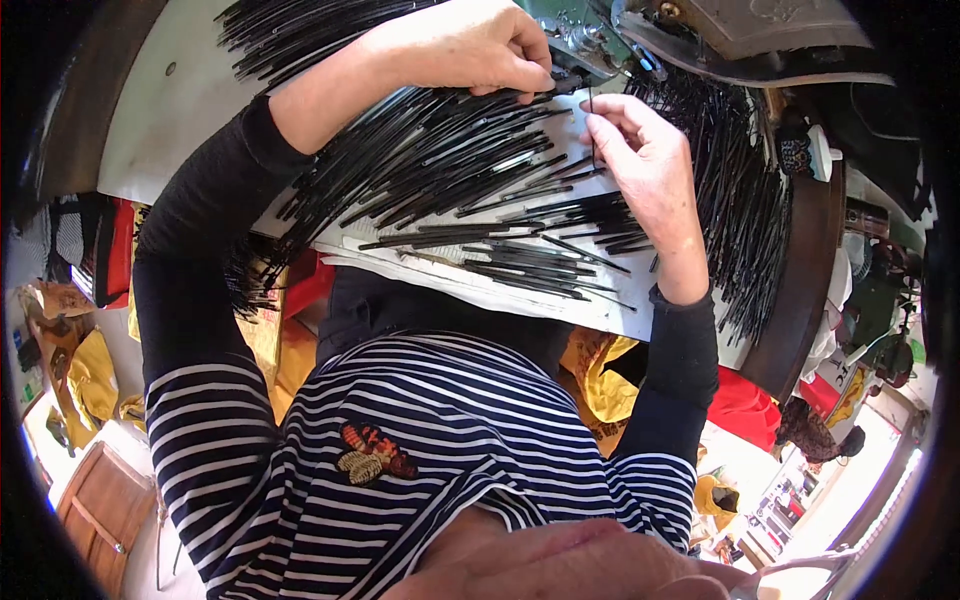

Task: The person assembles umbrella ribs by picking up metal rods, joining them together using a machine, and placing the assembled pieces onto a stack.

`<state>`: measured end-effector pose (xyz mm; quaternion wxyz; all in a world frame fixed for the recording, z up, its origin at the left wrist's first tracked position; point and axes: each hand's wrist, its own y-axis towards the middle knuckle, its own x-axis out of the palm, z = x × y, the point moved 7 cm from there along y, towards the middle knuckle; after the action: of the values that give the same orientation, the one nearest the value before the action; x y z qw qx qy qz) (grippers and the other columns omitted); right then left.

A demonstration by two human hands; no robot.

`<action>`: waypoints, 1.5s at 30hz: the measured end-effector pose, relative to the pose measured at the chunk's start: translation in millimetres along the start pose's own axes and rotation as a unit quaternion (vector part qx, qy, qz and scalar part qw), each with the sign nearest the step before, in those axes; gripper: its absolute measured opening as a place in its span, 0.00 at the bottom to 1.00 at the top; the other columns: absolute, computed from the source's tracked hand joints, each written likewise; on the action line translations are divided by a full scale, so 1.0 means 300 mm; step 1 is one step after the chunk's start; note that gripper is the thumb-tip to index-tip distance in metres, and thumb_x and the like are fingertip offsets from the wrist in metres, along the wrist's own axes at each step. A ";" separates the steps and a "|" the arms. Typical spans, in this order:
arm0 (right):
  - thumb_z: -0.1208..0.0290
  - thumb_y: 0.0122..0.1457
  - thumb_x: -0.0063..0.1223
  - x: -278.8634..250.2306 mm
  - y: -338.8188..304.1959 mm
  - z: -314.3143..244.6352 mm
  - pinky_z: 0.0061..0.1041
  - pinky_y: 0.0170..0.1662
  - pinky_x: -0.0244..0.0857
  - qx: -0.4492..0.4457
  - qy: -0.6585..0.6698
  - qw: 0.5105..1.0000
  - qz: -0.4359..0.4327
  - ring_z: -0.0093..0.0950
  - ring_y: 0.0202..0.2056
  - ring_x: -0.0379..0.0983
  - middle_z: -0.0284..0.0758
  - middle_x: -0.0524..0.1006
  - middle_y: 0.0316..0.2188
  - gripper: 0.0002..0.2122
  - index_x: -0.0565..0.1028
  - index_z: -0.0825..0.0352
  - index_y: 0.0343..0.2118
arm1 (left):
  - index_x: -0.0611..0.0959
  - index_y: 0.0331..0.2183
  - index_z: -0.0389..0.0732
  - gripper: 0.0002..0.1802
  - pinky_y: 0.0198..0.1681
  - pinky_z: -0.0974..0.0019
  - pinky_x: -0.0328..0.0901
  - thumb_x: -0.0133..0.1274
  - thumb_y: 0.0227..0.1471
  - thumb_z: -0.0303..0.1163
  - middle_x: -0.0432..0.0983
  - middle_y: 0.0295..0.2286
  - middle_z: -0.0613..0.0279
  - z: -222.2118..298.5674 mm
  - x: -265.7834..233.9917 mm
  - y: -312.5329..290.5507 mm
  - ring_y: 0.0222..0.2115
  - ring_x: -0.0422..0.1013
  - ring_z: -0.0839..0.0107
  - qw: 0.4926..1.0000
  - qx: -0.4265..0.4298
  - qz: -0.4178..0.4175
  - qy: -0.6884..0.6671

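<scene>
Two bare hands work among thin black strips beside a metal machine.
The right hand (645,150), between one and two o'clock, pinches a black strip (592,130) upright between thumb and fingers, just below the metal machine (590,38), which sits near one o'clock. The left hand (475,48), at twelve o'clock, has its fingers curled, its thumb close to the forefinger near the machine's dark lower parts; whether it grips anything I cannot tell. The middle heap (420,160) of strips fans out below the left hand, toward eleven o'clock; another heap (735,210) lies at two o'clock on the white table (150,130). A smaller bunch (530,270) rests near the table's closest edge.
</scene>
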<state>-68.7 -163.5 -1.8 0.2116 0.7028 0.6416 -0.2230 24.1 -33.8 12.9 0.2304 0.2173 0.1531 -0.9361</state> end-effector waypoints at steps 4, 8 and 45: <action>0.73 0.58 0.45 0.013 -0.002 -0.012 0.10 0.25 0.59 0.058 0.102 0.992 -0.044 0.12 0.22 0.65 0.28 0.73 0.21 0.09 0.73 0.71 0.38 | 0.79 0.29 0.37 0.12 0.14 0.78 0.56 0.53 0.48 0.37 0.71 0.17 0.69 -0.065 0.017 0.028 0.12 0.62 0.83 0.998 0.025 0.032 -0.051; 0.71 0.58 0.45 0.036 0.002 -0.018 0.10 0.21 0.60 0.072 0.181 0.979 -0.065 0.15 0.17 0.66 0.30 0.73 0.19 0.10 0.71 0.71 0.40 | 0.79 0.29 0.37 0.13 0.12 0.82 0.50 0.53 0.50 0.38 0.70 0.16 0.72 -0.102 0.003 0.036 0.11 0.57 0.88 0.996 0.025 0.043 -0.075; 0.67 0.59 0.44 0.011 0.055 -0.020 0.10 0.16 0.55 0.064 0.253 0.964 -0.049 0.14 0.13 0.64 0.32 0.73 0.18 0.12 0.70 0.70 0.40 | 0.80 0.28 0.41 0.12 0.17 0.82 0.54 0.55 0.48 0.41 0.72 0.19 0.72 -0.077 -0.005 0.085 0.15 0.63 0.86 0.976 0.043 0.059 -0.204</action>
<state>-51.6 -158.7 1.3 -0.0135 0.7162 0.6921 -0.0886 46.0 -46.0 -10.8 0.3022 0.0402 0.0495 -0.9511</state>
